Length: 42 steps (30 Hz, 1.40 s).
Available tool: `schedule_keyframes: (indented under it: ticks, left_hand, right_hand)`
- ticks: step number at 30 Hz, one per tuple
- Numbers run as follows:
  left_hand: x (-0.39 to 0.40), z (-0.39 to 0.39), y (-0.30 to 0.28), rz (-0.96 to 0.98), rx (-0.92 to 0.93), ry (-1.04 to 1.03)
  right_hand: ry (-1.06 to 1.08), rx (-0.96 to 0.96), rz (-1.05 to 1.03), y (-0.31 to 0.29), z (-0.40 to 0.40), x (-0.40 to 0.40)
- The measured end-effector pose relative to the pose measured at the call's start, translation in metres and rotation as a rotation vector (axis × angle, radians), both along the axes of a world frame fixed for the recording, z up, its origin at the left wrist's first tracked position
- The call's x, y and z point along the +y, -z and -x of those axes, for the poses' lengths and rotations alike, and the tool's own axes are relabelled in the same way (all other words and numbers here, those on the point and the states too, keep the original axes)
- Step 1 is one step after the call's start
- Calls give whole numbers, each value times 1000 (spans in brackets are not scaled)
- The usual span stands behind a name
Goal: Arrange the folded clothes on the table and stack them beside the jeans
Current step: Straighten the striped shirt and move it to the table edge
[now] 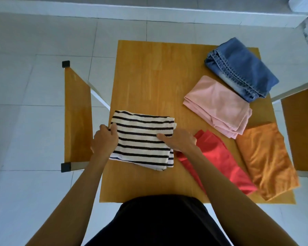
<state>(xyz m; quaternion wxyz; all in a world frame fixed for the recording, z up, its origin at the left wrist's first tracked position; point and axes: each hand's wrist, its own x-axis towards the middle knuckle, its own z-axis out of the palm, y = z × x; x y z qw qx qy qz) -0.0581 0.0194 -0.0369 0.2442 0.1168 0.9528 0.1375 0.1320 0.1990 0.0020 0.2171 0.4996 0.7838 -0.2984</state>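
A folded black-and-white striped shirt (142, 139) lies at the table's near left. My left hand (105, 139) grips its left edge, fingers curled over the cloth. My right hand (179, 141) holds its right edge, thumb on top. Folded blue jeans (240, 68) sit at the far right corner. A folded pink garment (219, 107) lies just in front of the jeans, touching them. A folded red garment (220, 162) lies right of the striped shirt, partly under my right forearm. A folded orange garment (267, 160) lies at the near right.
The wooden table (146, 77) has bare surface across its far left and middle. A wooden chair seat (77, 118) stands against the table's left side, another (302, 125) on the right. White tiled floor surrounds everything.
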Motion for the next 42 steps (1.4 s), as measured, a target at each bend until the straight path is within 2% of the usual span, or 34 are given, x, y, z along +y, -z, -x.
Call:
schedule_keyframes:
  ticks: [4,8,14,18,24,29,35,38,42]
  left_hand:
    - [12,-7,-11,-101,-121,-83]
    - [25,-5,-16,-294,-256,-228]
    - [58,18,-7,-370,-365,-261]
    - [108,60,-15,-411,-310,-243]
    - [212,155,-47,-490,-79,-131]
    - [279,222,-60,-525,25,-130]
    - [288,233,-4,-304,21,-91]
    - [287,227,9,-345,73,-118]
    - [285,240,8,-414,-19,-215]
  right_hand:
    - [227,237,67,-1,20,0]
    - [381,502,100,-5,29,12]
    - [571,618,356,11,41,51]
    - [634,717,382,0,73,101]
    - [581,882,306,-33,149,198]
    - [575,926,304,-40,213,259]
    - [478,731,233,25,224,264]
    - [483,758,191,37,220,262]
    - [489,768,215,35,225,268]
